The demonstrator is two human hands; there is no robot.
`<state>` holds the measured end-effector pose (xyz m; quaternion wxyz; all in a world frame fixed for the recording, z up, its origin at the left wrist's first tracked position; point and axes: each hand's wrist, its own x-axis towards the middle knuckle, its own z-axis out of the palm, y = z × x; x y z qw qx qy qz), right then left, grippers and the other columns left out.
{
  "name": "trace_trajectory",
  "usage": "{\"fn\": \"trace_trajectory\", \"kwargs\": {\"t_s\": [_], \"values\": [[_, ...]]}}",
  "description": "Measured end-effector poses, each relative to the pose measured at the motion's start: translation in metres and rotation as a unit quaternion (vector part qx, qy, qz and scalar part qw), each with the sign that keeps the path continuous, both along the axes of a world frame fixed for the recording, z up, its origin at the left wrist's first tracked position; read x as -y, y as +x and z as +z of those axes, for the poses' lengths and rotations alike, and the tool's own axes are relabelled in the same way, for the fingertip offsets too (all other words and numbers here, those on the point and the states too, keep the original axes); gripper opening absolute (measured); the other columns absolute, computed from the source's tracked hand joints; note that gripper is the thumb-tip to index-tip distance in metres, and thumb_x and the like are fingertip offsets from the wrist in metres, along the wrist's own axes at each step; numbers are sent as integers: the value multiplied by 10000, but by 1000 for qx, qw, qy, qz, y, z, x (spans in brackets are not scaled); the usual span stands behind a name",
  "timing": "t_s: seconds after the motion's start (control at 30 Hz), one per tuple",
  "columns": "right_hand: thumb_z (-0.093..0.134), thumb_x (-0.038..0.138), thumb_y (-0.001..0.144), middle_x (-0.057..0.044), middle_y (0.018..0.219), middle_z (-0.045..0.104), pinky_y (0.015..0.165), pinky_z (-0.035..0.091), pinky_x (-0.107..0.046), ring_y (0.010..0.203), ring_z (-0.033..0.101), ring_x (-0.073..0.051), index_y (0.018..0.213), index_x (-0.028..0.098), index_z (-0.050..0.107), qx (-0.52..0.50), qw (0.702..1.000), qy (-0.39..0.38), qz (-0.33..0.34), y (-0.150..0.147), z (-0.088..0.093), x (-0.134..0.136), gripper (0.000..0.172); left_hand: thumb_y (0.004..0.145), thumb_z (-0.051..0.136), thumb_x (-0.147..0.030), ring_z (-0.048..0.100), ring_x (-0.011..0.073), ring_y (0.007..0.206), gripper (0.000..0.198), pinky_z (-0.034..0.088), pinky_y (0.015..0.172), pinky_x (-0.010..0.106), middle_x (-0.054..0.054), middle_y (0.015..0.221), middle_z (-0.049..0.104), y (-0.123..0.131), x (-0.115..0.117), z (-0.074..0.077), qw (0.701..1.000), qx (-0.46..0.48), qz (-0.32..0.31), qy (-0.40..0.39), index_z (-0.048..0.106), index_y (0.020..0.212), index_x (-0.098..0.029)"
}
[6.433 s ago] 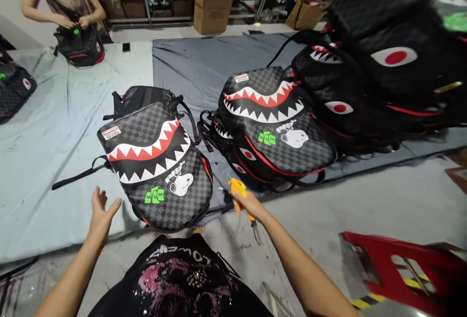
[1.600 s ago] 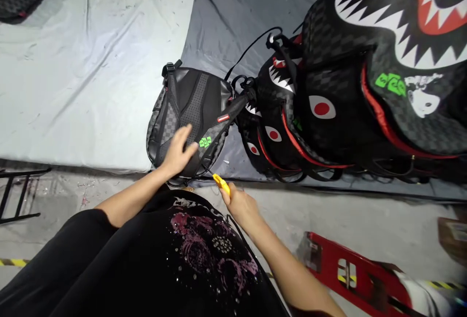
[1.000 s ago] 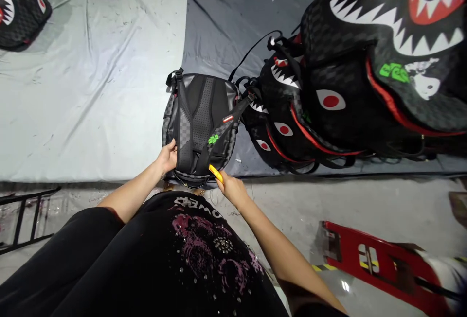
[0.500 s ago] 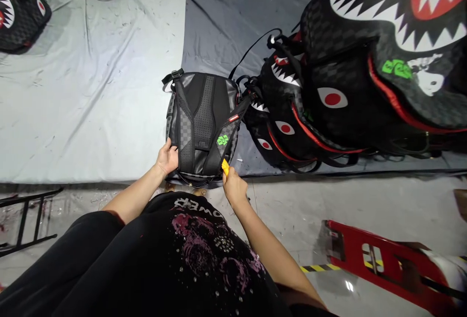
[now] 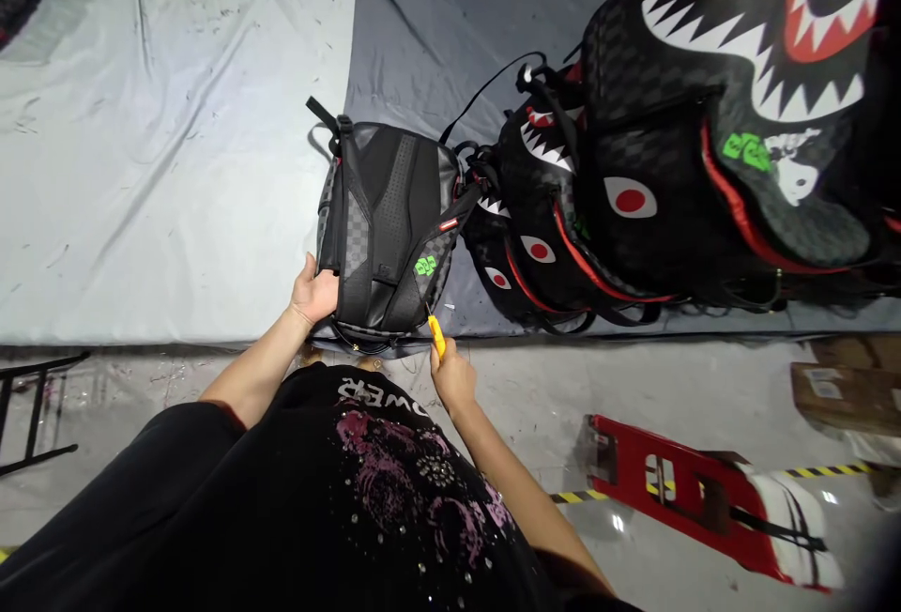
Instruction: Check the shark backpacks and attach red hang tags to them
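Note:
A grey checkered backpack [image 5: 384, 218] lies face down near the front edge of the grey cloth, its black back panel and shoulder straps up. My left hand [image 5: 313, 291] grips its lower left edge. My right hand [image 5: 450, 375] is closed on a yellow-handled tool [image 5: 437, 334], whose tip touches the lower end of the right shoulder strap by a green patch [image 5: 425, 266].
A heap of shark-mouth backpacks [image 5: 676, 152] lies just right of it on the dark grey cloth [image 5: 422, 39]. A light cloth [image 5: 155, 152] covers the left side. A red stool [image 5: 690, 499] lies on the floor at the right, a cardboard box [image 5: 845, 396] beyond it.
Six seconds ago the backpack stood face up; now it lies face down. Over the last second my right hand has drawn back slightly with the yellow tool, and my view has tipped down.

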<state>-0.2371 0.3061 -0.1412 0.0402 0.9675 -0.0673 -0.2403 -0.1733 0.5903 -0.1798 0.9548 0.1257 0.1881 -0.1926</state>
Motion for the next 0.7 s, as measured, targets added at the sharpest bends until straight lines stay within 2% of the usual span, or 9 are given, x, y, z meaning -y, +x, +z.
{"fn": "trace_trajectory", "kwargs": {"t_s": [0.1, 0.23, 0.43, 0.6, 0.7], "values": [[369, 366, 1032, -103, 853, 706, 586, 268, -275, 698, 646, -178, 1130, 132, 514, 7, 1000, 7, -26, -20, 8, 4, 293, 882, 329, -756, 572, 338, 1252, 827, 414, 1068, 524, 191, 1201, 681, 4, -1, 2, 1000, -20, -12, 9, 523, 1347, -101], [390, 359, 1025, -96, 822, 697, 595, 250, -267, 670, 611, -168, 1120, 125, 532, 19, 998, 35, -47, -32, 17, 5, 290, 864, 326, -783, 560, 358, 1262, 879, 412, 1066, 529, 203, 1205, 677, 9, 1, 3, 999, -30, -39, 8, 509, 1352, -75], [366, 372, 1023, -110, 862, 707, 598, 267, -266, 694, 618, -180, 1139, 132, 535, 32, 994, 54, -88, -27, 17, -10, 316, 857, 286, -806, 556, 366, 1263, 909, 425, 1053, 542, 200, 1189, 682, 18, 2, 5, 997, -23, -75, 20, 500, 1355, -76], [369, 373, 1016, -122, 925, 719, 619, 320, -268, 770, 659, -202, 1173, 140, 533, 23, 991, 56, -119, -20, 17, -19, 325, 846, 286, -817, 546, 356, 1274, 938, 413, 1071, 534, 213, 1221, 662, 20, -2, 13, 995, -12, -97, 36, 495, 1357, -59], [349, 383, 1012, -123, 912, 722, 626, 355, -269, 787, 674, -220, 1162, 144, 536, 34, 987, 74, -138, -46, 29, -16, 339, 850, 360, -785, 543, 354, 1275, 893, 408, 1077, 540, 213, 1240, 653, 17, -7, 19, 995, -5, -99, 29, 502, 1354, -62]]}}
